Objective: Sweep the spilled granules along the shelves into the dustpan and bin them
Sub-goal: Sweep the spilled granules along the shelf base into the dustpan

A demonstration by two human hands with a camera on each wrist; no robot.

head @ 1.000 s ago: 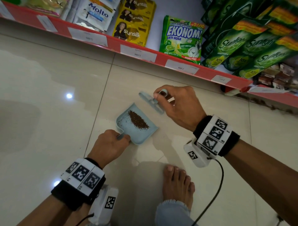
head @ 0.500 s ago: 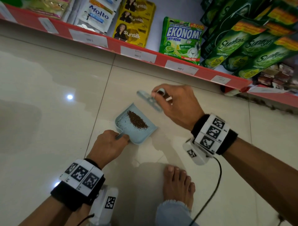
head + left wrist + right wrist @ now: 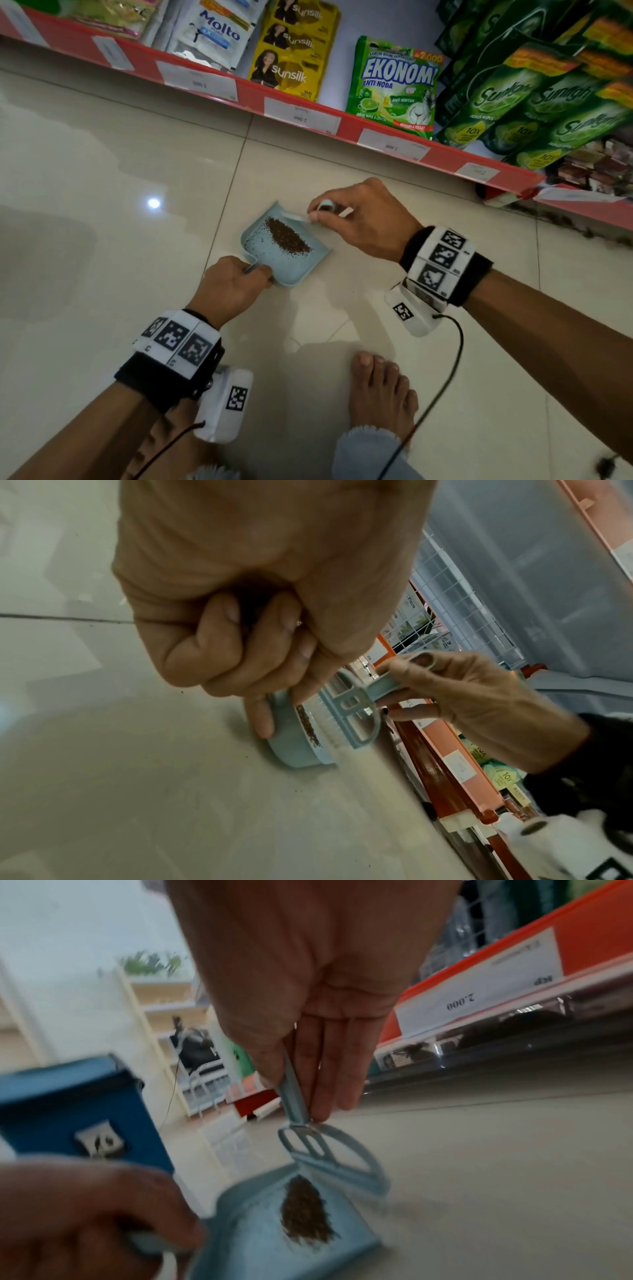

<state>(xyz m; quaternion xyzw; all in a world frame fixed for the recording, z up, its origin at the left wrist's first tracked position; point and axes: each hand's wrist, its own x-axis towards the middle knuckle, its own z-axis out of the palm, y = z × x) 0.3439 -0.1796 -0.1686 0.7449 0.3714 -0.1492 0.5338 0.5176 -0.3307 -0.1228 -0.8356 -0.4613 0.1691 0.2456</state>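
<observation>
A small pale-blue dustpan (image 3: pixel 291 267) lies on the tiled floor below the red shelf, with a heap of brown granules (image 3: pixel 287 235) in it. My left hand (image 3: pixel 233 284) grips the dustpan's handle at its near corner. My right hand (image 3: pixel 359 219) pinches the handle of a small pale-blue brush (image 3: pixel 346 712), whose bristles rest at the pan's far edge. The right wrist view has the brush (image 3: pixel 329 1153) just above the granule heap (image 3: pixel 304 1215) in the dustpan (image 3: pixel 342 1250). Dark granules (image 3: pixel 565 228) lie along the shelf foot at the right.
The red shelf edge (image 3: pixel 246 96) with price labels runs across the top, stocked with sachets and green soap pouches (image 3: pixel 534 102). A blue bin (image 3: pixel 78 1110) stands close behind the dustpan. My bare foot (image 3: pixel 383 394) is just behind the pan, and a cable (image 3: pixel 448 370) hangs from the right wrist.
The right hand has brought the brush from above the floor beyond the pan down onto the pan's far edge. The granule heap is spread longer. The left hand keeps its grip.
</observation>
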